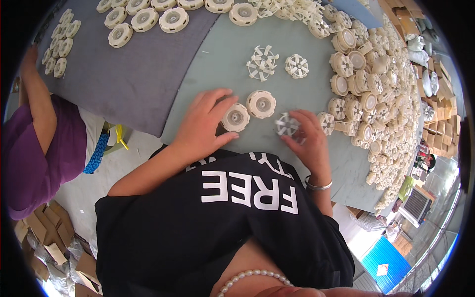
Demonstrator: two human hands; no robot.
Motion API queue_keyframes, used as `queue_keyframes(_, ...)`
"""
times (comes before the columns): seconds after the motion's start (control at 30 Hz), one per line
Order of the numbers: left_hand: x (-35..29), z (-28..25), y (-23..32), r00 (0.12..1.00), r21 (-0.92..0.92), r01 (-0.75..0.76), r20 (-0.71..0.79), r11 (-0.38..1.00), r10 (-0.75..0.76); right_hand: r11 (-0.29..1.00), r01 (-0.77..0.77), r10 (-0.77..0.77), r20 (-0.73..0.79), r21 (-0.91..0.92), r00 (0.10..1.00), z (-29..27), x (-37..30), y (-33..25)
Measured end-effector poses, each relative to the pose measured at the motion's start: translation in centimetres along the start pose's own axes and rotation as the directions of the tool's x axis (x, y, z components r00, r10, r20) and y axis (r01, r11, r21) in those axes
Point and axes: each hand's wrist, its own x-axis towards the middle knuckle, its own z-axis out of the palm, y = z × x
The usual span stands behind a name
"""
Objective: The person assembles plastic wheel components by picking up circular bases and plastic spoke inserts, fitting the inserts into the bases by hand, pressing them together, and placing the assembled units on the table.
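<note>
On the grey-green tabletop, my left hand (202,120) curls its fingers and thumb round the edge of a round cream plastic housing (235,118). A second housing of the same kind (261,104) lies just beyond it to the right. My right hand (310,136) pinches a spoked cream plastic ring (287,124), which is slightly blurred, with thumb and fingers. Farther out lie a spoked ring with projecting tabs (262,63) and a smaller, compact spoked ring (297,66), neither touched by a hand.
A big heap of cream parts (363,84) covers the table's right side. Loose tabbed pieces (289,9) are piled at the far edge. Rows of housings (145,20) sit on a dark grey cloth (148,64). Another person in purple (42,143) stands at the left.
</note>
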Motion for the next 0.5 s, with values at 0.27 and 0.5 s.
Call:
queue_keyframes(0.27,-0.4,-0.1,0.7,0.988,-0.172,0.153,0.052,0.973,-0.146,0.972,0.21,-0.2,-0.095,0.11,0.975,1.0,1.3,-3.7)
queue_keyframes(0.5,-0.2,0.6,-0.4,0.998,-0.114,0.062,-0.019,0.992,-0.064,0.967,0.242,-0.243,0.01,0.08,0.97,0.4,3.3,-5.6)
